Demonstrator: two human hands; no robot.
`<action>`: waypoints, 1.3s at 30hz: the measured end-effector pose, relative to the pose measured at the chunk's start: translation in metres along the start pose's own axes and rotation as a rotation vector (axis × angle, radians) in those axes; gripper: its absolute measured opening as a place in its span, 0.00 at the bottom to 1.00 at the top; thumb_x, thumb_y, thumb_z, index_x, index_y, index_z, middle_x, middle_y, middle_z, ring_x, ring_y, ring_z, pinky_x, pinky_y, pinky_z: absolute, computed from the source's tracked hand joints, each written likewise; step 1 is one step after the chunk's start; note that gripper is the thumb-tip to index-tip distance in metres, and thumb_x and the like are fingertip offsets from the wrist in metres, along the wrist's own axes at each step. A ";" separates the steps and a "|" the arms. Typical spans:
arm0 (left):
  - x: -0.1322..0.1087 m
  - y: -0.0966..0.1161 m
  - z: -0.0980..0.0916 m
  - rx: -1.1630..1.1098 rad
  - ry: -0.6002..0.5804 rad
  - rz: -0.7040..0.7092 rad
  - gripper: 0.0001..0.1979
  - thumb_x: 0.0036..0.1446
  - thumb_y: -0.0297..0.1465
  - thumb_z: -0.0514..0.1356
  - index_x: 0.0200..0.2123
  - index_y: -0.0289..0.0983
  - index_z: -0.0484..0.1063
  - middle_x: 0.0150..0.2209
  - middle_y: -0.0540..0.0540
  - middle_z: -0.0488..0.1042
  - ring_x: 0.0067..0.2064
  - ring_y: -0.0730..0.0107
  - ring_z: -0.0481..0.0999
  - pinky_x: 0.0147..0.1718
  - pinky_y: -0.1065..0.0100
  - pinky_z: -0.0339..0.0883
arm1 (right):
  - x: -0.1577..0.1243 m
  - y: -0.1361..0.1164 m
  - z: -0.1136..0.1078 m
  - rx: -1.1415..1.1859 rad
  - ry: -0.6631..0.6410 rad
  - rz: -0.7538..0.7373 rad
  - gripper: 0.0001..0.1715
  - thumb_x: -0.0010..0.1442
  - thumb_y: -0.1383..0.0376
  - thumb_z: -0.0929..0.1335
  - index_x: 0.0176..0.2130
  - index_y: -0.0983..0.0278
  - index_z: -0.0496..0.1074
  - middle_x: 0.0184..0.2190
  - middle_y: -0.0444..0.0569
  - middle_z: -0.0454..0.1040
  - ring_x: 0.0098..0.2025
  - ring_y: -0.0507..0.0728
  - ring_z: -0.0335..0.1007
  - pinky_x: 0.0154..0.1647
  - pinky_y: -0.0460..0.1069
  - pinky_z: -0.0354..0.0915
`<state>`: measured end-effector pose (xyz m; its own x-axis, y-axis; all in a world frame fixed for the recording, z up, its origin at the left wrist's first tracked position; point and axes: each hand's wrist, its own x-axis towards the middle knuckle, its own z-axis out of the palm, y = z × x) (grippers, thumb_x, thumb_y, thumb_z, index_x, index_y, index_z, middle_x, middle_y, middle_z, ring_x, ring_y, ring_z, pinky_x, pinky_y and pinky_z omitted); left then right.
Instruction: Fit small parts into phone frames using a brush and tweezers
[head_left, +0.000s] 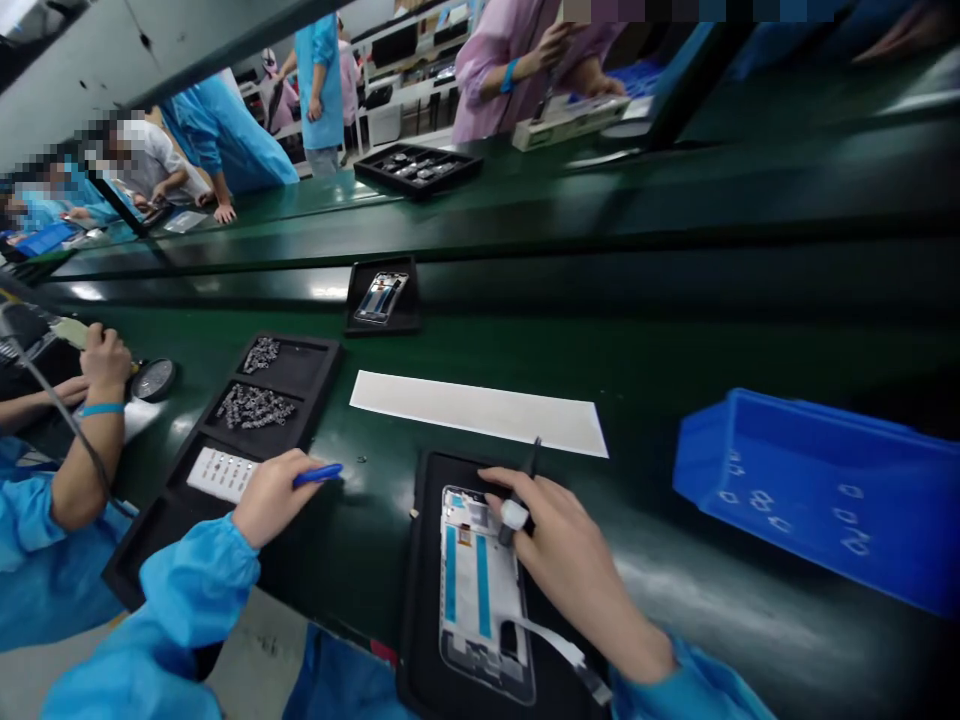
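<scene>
- Nearest me, a phone frame (466, 590) with two blue strips lies in a black tray (421, 590) on the green bench.
- The person's right hand (574, 550) grips a slim dark tool (534, 460) over the frame's upper right edge.
- The left hand (274, 495) grasps a blue pen-like tool (319, 475) — just beside a compartment tray (316, 395) of small parts.
- In that tray sits a white card (217, 472); its rows of marks are too small for me to read.
- Beyond — a blank-looking white strip (480, 412), then another phone frame (384, 298) in a smaller tray (361, 328).
</scene>
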<state>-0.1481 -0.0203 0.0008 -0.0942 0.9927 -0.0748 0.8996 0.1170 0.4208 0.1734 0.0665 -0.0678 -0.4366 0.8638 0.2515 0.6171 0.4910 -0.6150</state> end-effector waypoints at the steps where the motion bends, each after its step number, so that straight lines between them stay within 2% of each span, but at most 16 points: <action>1: 0.007 0.007 0.008 0.031 -0.046 0.022 0.10 0.60 0.31 0.58 0.42 0.43 0.78 0.39 0.49 0.79 0.42 0.68 0.79 0.42 0.71 0.69 | -0.002 -0.001 0.001 0.010 0.017 -0.004 0.17 0.66 0.63 0.60 0.48 0.60 0.73 0.41 0.53 0.78 0.46 0.65 0.73 0.44 0.58 0.68; 3: 0.022 0.018 0.021 0.076 -0.071 0.017 0.11 0.59 0.31 0.60 0.46 0.44 0.76 0.42 0.49 0.78 0.43 0.66 0.79 0.41 0.70 0.69 | -0.005 -0.003 0.001 0.027 0.055 -0.020 0.15 0.67 0.62 0.61 0.48 0.60 0.73 0.41 0.52 0.78 0.46 0.65 0.73 0.44 0.58 0.68; 6: 0.040 0.023 0.031 0.113 -0.076 -0.012 0.12 0.59 0.35 0.61 0.47 0.44 0.74 0.44 0.48 0.77 0.42 0.62 0.78 0.37 0.67 0.69 | -0.007 -0.003 0.001 0.044 0.115 -0.057 0.13 0.68 0.62 0.61 0.48 0.60 0.72 0.42 0.52 0.78 0.45 0.64 0.73 0.44 0.58 0.68; 10: 0.052 0.019 0.033 0.098 -0.113 -0.011 0.09 0.58 0.35 0.62 0.43 0.43 0.75 0.41 0.49 0.75 0.42 0.62 0.77 0.38 0.67 0.68 | -0.007 -0.003 0.001 0.077 0.168 -0.064 0.11 0.69 0.63 0.63 0.48 0.60 0.72 0.43 0.51 0.78 0.46 0.64 0.72 0.45 0.58 0.67; 15: 0.054 0.018 0.030 -0.013 -0.125 -0.029 0.07 0.56 0.35 0.61 0.36 0.41 0.76 0.37 0.47 0.75 0.40 0.63 0.76 0.39 0.67 0.67 | -0.005 -0.009 -0.005 0.134 0.191 -0.059 0.10 0.69 0.63 0.64 0.48 0.60 0.72 0.43 0.51 0.78 0.47 0.65 0.72 0.46 0.59 0.68; 17: 0.053 0.024 0.026 -0.091 -0.134 -0.051 0.09 0.56 0.37 0.60 0.35 0.39 0.76 0.34 0.47 0.74 0.37 0.65 0.75 0.37 0.68 0.67 | -0.004 -0.015 -0.009 0.180 0.164 -0.058 0.10 0.68 0.63 0.64 0.48 0.60 0.72 0.42 0.51 0.78 0.47 0.64 0.73 0.46 0.59 0.68; 19: 0.050 0.033 0.021 -0.171 -0.172 -0.068 0.12 0.56 0.40 0.59 0.36 0.38 0.75 0.27 0.49 0.72 0.30 0.68 0.73 0.30 0.69 0.66 | -0.003 -0.026 -0.012 0.268 0.109 -0.045 0.10 0.68 0.65 0.65 0.48 0.59 0.72 0.43 0.50 0.78 0.46 0.63 0.74 0.45 0.57 0.69; 22: 0.041 0.050 0.017 -0.385 -0.297 -0.149 0.19 0.55 0.45 0.59 0.37 0.35 0.75 0.17 0.56 0.61 0.19 0.75 0.62 0.19 0.73 0.56 | 0.000 -0.045 -0.015 0.475 -0.003 -0.009 0.13 0.65 0.68 0.67 0.50 0.57 0.70 0.45 0.47 0.78 0.46 0.60 0.75 0.45 0.54 0.71; 24: 0.035 0.061 0.017 -0.623 -0.388 -0.262 0.23 0.50 0.49 0.62 0.38 0.34 0.74 0.16 0.58 0.58 0.17 0.79 0.56 0.17 0.74 0.49 | 0.003 -0.057 -0.013 0.612 -0.058 0.009 0.16 0.63 0.70 0.68 0.50 0.57 0.69 0.46 0.46 0.78 0.48 0.58 0.75 0.48 0.53 0.71; 26: 0.029 0.070 0.020 -0.838 -0.457 -0.360 0.27 0.44 0.51 0.67 0.37 0.34 0.73 0.17 0.58 0.60 0.17 0.82 0.52 0.17 0.75 0.44 | 0.006 -0.066 -0.011 0.686 -0.069 0.004 0.19 0.61 0.72 0.70 0.50 0.57 0.69 0.46 0.45 0.78 0.48 0.57 0.75 0.49 0.52 0.70; 30: 0.022 0.079 0.024 -0.970 -0.531 -0.415 0.30 0.41 0.53 0.69 0.37 0.33 0.74 0.15 0.60 0.56 0.18 0.83 0.50 0.18 0.75 0.41 | 0.007 -0.074 -0.004 0.683 -0.031 -0.050 0.21 0.59 0.74 0.72 0.49 0.57 0.68 0.43 0.45 0.78 0.45 0.56 0.75 0.47 0.52 0.71; 35: 0.018 0.085 0.025 -0.916 -0.517 -0.439 0.32 0.44 0.54 0.66 0.40 0.32 0.76 0.14 0.59 0.55 0.18 0.80 0.51 0.17 0.74 0.42 | 0.005 -0.075 0.000 0.610 0.071 -0.097 0.18 0.61 0.72 0.71 0.49 0.57 0.68 0.40 0.46 0.78 0.42 0.57 0.76 0.43 0.52 0.71; 39: 0.017 0.088 0.027 -0.861 -0.390 -0.378 0.27 0.47 0.50 0.66 0.39 0.33 0.77 0.16 0.57 0.60 0.19 0.80 0.56 0.19 0.74 0.47 | 0.004 -0.075 0.004 0.547 0.116 -0.126 0.16 0.63 0.72 0.69 0.49 0.57 0.68 0.41 0.47 0.79 0.42 0.59 0.76 0.42 0.53 0.71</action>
<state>-0.0594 0.0063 0.0121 -0.0246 0.8263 -0.5627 0.2126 0.5543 0.8047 0.1234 0.0326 -0.0236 -0.3913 0.8244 0.4090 0.1233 0.4874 -0.8644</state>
